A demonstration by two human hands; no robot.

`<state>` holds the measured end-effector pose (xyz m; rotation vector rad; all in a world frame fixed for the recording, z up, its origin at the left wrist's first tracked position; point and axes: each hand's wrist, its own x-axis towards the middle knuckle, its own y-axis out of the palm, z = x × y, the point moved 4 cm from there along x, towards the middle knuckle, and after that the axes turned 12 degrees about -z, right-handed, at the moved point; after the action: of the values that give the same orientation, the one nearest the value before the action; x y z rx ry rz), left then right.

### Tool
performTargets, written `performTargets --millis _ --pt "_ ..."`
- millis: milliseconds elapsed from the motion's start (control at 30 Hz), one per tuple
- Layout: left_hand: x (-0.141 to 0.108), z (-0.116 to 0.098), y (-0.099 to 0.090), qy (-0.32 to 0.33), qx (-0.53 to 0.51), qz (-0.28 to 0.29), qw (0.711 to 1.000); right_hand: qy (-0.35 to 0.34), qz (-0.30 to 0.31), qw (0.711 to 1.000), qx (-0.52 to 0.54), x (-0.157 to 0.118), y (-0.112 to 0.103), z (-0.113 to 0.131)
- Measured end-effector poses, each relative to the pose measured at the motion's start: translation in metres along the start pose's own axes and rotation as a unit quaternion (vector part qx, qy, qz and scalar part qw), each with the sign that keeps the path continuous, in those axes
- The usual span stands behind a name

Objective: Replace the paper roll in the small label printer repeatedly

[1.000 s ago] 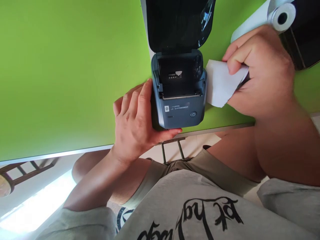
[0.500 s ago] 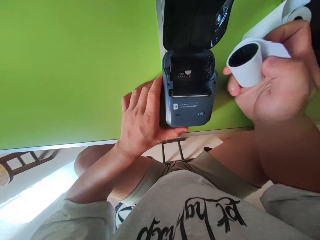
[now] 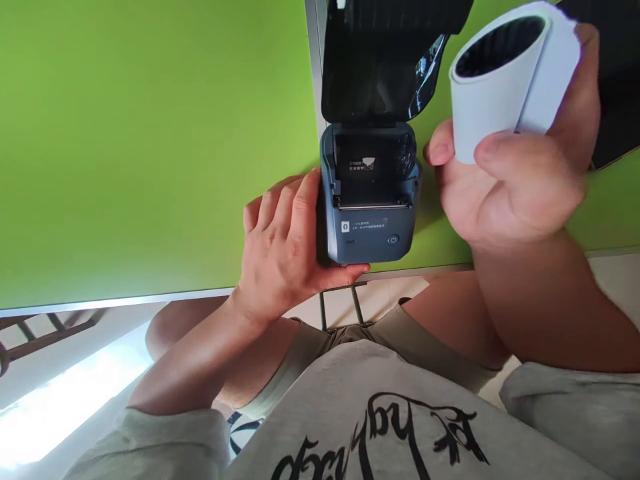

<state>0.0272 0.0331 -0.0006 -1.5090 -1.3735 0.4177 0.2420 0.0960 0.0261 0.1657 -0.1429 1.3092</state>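
A dark blue-grey label printer [image 3: 367,230] sits near the table's front edge, its black lid [image 3: 375,73] swung up and its paper compartment showing. My left hand [image 3: 283,243] grips the printer's left side, with the fingers along that side and the thumb across the front. To the right, my right hand [image 3: 525,180] is closed round a white paper roll [image 3: 487,110], raised above the table. The roll's hollow dark core faces up and towards the printer. A loose paper end stands off its right side, beside the thumb.
The printer rests on a green table [image 3: 150,147], near a grey seam running away from it. A flat black object [image 3: 620,93] lies at the far right. Below the metal front edge are my legs and wooden stool rungs [image 3: 340,307].
My right hand has lifted the paper roll upward and closer to the camera, turning it more upright. The other white rolls at the upper right no longer show. My left hand stays on the printer.
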Motion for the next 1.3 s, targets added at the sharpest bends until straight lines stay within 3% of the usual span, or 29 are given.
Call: performTargets --millis 100,200,267,533,700,967,1200,1300 --pt "0.0 -0.001 0.0 0.013 0.008 -0.026 1.0 -0.103 0.015 0.994 -0.013 -0.003 0.001 -0.004" --pt "0.001 -0.002 0.0 0.026 0.02 -0.037 0.999 -0.22 0.048 0.972 -0.062 -0.01 0.002 -0.005" --pt "0.001 -0.003 0.0 0.033 0.02 -0.035 0.999 -0.261 0.08 0.956 -0.107 -0.015 0.004 -0.007" --pt "0.001 -0.003 -0.002 0.038 0.02 -0.03 0.999 -0.292 0.061 0.944 -0.14 -0.014 0.01 -0.004" --pt "0.002 -0.003 -0.002 0.045 0.025 -0.027 0.998 -0.322 0.14 0.912 -0.213 -0.016 0.014 -0.001" --pt "0.002 -0.004 -0.002 0.043 0.028 -0.025 0.998 -0.338 0.11 0.913 -0.201 -0.01 0.009 0.005" --pt "0.002 -0.002 -0.001 0.038 0.02 -0.028 0.999 -0.302 0.168 0.904 -0.252 -0.002 0.009 0.004" --pt "0.001 -0.002 -0.001 0.034 0.016 -0.028 0.999 -0.281 0.155 0.912 -0.254 -0.002 0.008 0.002"
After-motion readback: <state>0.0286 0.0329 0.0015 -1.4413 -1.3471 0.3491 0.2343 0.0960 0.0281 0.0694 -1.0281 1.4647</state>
